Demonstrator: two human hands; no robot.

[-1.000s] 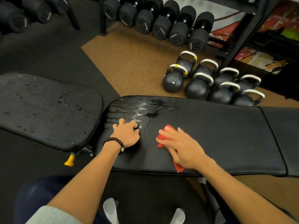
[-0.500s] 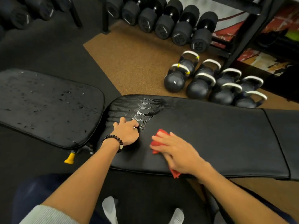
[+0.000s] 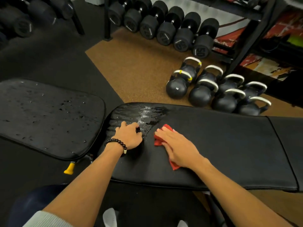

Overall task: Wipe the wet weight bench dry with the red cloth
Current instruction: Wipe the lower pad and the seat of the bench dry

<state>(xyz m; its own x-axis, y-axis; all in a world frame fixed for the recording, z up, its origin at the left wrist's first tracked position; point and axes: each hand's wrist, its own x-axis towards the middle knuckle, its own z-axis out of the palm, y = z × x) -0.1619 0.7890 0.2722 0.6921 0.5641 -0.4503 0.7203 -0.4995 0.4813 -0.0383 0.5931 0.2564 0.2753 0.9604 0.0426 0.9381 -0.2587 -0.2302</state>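
Head view, one frame.

1. Weight bench (image 3: 221, 145): black padded tabletop, runs L–R across frame centre. Wet patch (image 3: 147, 115) sits at the pad's 10 o'clock corner, w/ glossy streaks and droplets. Rest of pad to the R looks matte.

2. Red cloth (image 3: 158, 141): lies flat on the tabletop, just R of the wet patch. Mostly covered by the right hand; red edges show at the fingertips (11 o'clock of the hand) and at the wrist side (6 o'clock).

3. Right hand (image 3: 176, 145): palm down, fingers straight and together, pressing the cloth onto the pad. Fingers point toward 10 o'clock.

4. Left hand (image 3: 130, 135): rests on the pad at 9 o'clock of the cloth, near but not touching it. Fingers curled under, knuckles on the wet zone; whether it holds anything cannot be told. Bead bracelet (image 3: 117, 144) on the wrist.

5. Second pad (image 3: 49, 118): separate black cushion at 9 o'clock of the bench, w/ scattered droplets. Yellow knob (image 3: 69, 168) below its near corner.

6. Floor at 1 o'clock: kettlebells (image 3: 213, 89) grouped close together. Dumbbells (image 3: 164, 25) racked in a row at 12 o'clock.
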